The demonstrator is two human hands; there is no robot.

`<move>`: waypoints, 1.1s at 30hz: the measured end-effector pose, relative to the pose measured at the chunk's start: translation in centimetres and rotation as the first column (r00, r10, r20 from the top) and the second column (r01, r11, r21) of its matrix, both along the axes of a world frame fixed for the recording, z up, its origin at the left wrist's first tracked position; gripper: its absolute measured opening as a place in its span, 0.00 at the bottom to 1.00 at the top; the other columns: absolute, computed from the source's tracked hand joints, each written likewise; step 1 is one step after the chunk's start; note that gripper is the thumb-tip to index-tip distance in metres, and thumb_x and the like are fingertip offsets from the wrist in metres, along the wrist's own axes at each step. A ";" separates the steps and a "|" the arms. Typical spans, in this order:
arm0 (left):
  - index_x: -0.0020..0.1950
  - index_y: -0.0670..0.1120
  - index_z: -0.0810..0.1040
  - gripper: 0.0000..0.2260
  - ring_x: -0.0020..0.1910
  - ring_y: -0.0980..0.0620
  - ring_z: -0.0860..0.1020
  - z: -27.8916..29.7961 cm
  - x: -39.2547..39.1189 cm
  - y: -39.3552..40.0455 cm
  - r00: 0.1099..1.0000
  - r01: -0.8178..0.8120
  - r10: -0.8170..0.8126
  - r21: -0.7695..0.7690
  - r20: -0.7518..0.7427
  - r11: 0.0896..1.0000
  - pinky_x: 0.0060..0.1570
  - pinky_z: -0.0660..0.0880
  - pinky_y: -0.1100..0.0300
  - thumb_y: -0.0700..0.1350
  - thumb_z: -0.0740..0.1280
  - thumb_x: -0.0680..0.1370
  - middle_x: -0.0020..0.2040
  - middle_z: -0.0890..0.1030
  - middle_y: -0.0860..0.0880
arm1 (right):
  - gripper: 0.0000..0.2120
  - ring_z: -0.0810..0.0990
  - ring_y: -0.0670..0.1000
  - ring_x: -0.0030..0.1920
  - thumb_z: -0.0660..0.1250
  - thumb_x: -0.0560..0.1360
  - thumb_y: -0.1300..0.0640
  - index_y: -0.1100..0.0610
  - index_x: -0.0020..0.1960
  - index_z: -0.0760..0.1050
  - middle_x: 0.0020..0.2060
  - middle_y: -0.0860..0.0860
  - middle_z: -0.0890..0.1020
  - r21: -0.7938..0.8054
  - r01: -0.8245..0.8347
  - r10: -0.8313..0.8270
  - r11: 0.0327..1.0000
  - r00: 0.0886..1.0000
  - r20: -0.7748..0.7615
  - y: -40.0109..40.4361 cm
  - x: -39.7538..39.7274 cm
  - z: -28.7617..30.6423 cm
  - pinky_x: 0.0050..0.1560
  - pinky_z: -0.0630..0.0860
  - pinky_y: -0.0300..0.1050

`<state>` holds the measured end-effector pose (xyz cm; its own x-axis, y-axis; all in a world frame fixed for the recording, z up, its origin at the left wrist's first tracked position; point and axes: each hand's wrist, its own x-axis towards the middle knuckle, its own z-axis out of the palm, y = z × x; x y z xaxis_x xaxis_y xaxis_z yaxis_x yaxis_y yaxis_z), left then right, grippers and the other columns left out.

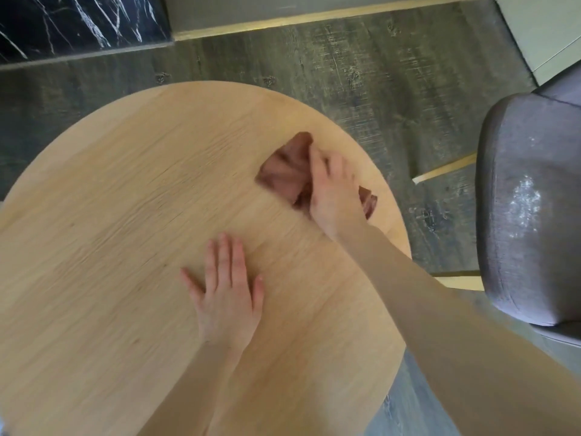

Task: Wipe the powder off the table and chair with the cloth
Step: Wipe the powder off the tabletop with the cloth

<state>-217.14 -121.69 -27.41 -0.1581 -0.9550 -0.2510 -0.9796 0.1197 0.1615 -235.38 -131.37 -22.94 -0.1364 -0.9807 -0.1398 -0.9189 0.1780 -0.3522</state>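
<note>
A round light-wood table (110,199) fills the left and middle of the head view. A crumpled brown cloth (286,171) lies near its right rim, blurred by motion. My right hand (334,191) presses down on the cloth's right part, fingers gripping it. My left hand (226,291) lies flat on the bare tabletop, fingers spread, holding nothing. A grey upholstered chair (528,262) stands to the right of the table, with a patch of white powder (525,199) on its seat. I see no powder on the visible tabletop.
Dark wood-look floor (345,64) surrounds the table. A black marble-patterned panel (78,20) is at the back left, and a pale cabinet (547,29) at the back right. A narrow gap of floor separates table and chair.
</note>
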 end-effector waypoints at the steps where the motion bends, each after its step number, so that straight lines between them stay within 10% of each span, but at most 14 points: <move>1: 0.73 0.42 0.59 0.27 0.72 0.40 0.64 0.0 1.1 0.3 0.999 -0.043 0.043 0.017 0.007 0.999 0.62 0.55 0.28 0.57 0.47 0.79 0.72 0.67 0.40 | 0.32 0.61 0.62 0.68 0.58 0.73 0.65 0.59 0.75 0.51 0.69 0.60 0.62 0.053 -0.073 0.074 0.996 0.997 -0.027 0.6 1.1 -0.4 0.65 0.59 0.57; 7: 0.73 0.42 0.62 0.27 0.71 0.38 0.66 0.2 2.8 1.0 0.999 -0.039 0.037 0.047 0.031 0.998 0.62 0.57 0.28 0.54 0.49 0.77 0.72 0.68 0.40 | 0.26 0.70 0.55 0.54 0.56 0.65 0.62 0.55 0.62 0.74 0.52 0.56 0.78 -0.142 -0.308 0.307 0.941 0.951 -0.028 6.2 2.9 -1.3 0.46 0.74 0.52; 22: 0.72 0.53 0.38 0.26 0.76 0.46 0.42 0.6 1.1 4.6 0.994 -0.105 0.106 0.118 0.002 0.987 0.68 0.39 0.32 0.57 0.34 0.74 0.78 0.47 0.48 | 0.24 0.68 0.51 0.49 0.55 0.64 0.56 0.49 0.61 0.68 0.53 0.48 0.68 -0.170 -0.135 0.103 0.976 0.977 -0.184 21.3 0.3 -2.2 0.38 0.75 0.50; 27: 0.75 0.51 0.56 0.26 0.73 0.40 0.62 0.7 -0.5 5.9 0.990 0.122 -0.130 0.130 0.050 0.984 0.60 0.56 0.25 0.55 0.48 0.77 0.73 0.67 0.45 | 0.31 0.67 0.54 0.49 0.70 0.59 0.62 0.51 0.61 0.71 0.53 0.50 0.68 -0.186 0.019 -0.064 0.982 0.969 -0.239 23.0 -0.4 -2.8 0.39 0.76 0.54; 33: 0.71 0.53 0.63 0.24 0.69 0.43 0.60 1.1 -1.6 7.2 0.984 0.151 -0.163 0.152 0.070 0.977 0.52 0.63 0.23 0.55 0.52 0.75 0.69 0.74 0.45 | 0.28 0.66 0.55 0.48 0.65 0.61 0.67 0.53 0.61 0.71 0.52 0.50 0.68 -0.214 0.195 -0.250 0.957 0.931 -0.268 25.6 -3.5 -3.1 0.33 0.76 0.55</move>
<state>-218.74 -114.48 -26.31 -0.2761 -0.8721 -0.4040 -0.9611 0.2537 0.1092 -238.83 -105.75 -26.03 -0.3617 -0.9251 0.1154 -0.9294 0.3481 -0.1228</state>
